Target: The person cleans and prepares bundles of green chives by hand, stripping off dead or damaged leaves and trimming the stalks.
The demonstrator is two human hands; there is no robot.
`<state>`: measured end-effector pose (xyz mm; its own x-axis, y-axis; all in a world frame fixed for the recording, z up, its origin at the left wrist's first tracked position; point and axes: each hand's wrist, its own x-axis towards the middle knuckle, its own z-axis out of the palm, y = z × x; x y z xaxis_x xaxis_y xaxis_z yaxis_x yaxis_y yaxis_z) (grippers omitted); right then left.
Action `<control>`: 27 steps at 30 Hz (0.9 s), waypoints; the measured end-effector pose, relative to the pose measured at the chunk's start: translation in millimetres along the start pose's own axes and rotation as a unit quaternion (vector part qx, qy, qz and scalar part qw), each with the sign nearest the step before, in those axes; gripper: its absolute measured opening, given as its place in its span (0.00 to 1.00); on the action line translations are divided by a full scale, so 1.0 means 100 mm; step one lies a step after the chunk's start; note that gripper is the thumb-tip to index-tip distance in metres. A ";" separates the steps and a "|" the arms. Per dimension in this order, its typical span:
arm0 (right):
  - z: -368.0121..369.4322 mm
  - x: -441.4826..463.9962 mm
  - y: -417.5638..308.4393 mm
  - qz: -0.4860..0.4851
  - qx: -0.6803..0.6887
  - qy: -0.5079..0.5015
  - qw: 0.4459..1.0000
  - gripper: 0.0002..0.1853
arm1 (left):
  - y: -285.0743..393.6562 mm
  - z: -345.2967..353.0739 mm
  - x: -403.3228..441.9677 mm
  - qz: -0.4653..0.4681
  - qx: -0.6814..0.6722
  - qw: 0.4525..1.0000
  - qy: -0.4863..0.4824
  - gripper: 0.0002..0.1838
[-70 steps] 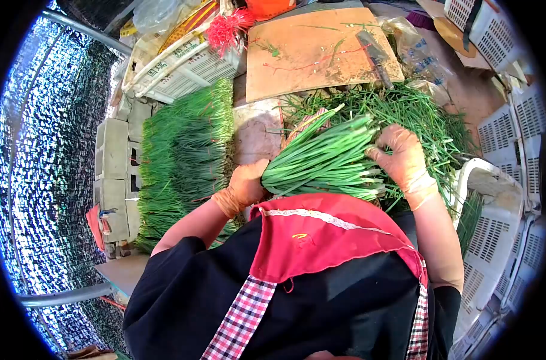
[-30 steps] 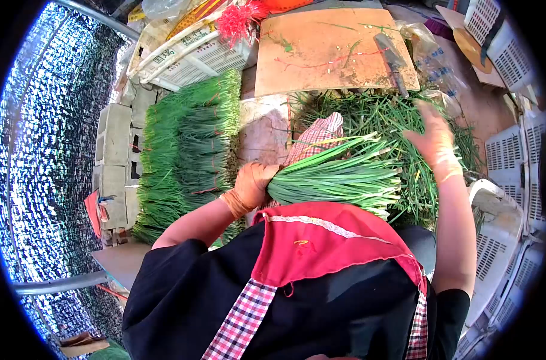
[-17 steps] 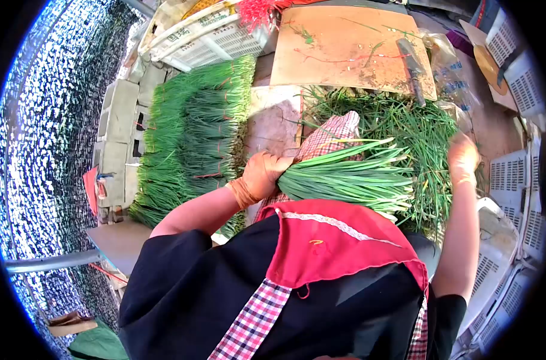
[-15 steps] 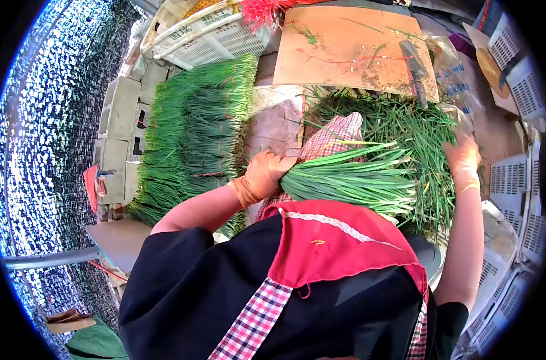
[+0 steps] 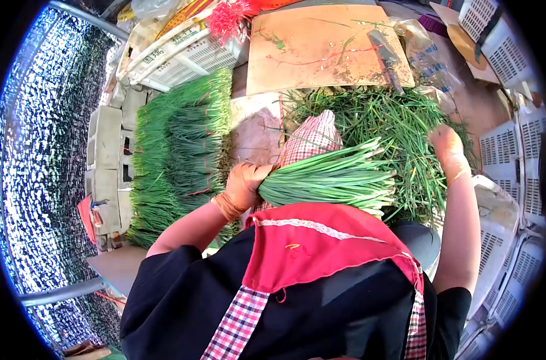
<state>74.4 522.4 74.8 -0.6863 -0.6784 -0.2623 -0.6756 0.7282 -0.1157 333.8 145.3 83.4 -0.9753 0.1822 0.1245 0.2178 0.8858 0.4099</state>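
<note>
My left hand (image 5: 244, 185), in an orange glove, is wrapped round one end of a bunch of green chives (image 5: 327, 180). The bunch lies across my lap, its pale cut ends fanned out to the right. Over the right edge of a heap of loose green leaves (image 5: 399, 120) is my right hand (image 5: 449, 149), also gloved in orange. Its fingers look curled in and are slightly blurred; whatever they hold, if anything, is hidden. Under the bunch a red checked cloth (image 5: 314, 135) covers part of me.
Chive bundles with red ties (image 5: 186, 144) are stacked at left beside concrete blocks (image 5: 108, 156). A knife (image 5: 386, 60) lies on an orange-brown board (image 5: 321, 45) ahead. White crates (image 5: 195, 51) stand at the back left, with more crates (image 5: 501, 150) at right.
The view has shifted, so most things sit further left. My right hand has changed from spread and blurred to more curled in. My left hand keeps its hold on the chives.
</note>
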 end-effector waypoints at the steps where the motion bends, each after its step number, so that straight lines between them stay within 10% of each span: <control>1: 0.11 -0.06 0.01 0.112 0.057 0.036 0.991 0.14 | -0.01 0.01 0.00 -0.003 -0.010 1.000 0.013 0.25; 2: 0.19 -0.12 -0.01 0.222 0.114 0.071 0.966 0.22 | -0.01 0.02 0.01 -0.005 -0.020 0.999 0.026 0.24; 6: 0.11 0.11 -0.68 0.039 0.616 -0.067 0.784 0.34 | 0.04 0.00 0.03 -0.029 -0.085 0.996 0.009 0.22; 12: 0.34 0.14 -0.98 0.057 0.798 -0.012 0.600 0.14 | 0.08 0.00 -0.01 -0.073 -0.129 0.989 0.009 0.19; 14: 0.33 0.10 -1.02 0.060 0.773 0.043 0.630 0.13 | 0.07 0.05 -0.02 -0.075 -0.109 0.991 0.008 0.17; 17: 0.30 0.05 -1.13 0.124 0.775 0.095 0.613 0.13 | -0.20 0.29 -0.11 -0.294 -0.492 0.819 -0.015 0.15; 20: 0.09 -0.12 -1.15 0.193 0.713 0.137 0.660 0.14 | 0.05 -0.06 0.12 -0.154 -0.307 0.933 -0.108 0.13; 21: 0.14 -0.17 -0.99 0.167 0.722 0.183 0.646 0.14 | -0.16 0.09 0.10 -0.236 -0.529 0.807 -0.118 0.11; 27: 0.33 -0.66 0.25 0.351 0.297 0.275 0.844 0.16 | -0.66 0.13 -0.01 -0.222 -0.437 0.847 -0.205 0.12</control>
<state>111.9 589.0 57.5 -0.9932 0.1164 -0.0014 0.0922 0.7792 -0.6200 320.0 92.6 44.2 -0.8594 0.2064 -0.4678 -0.4048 0.2845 0.8690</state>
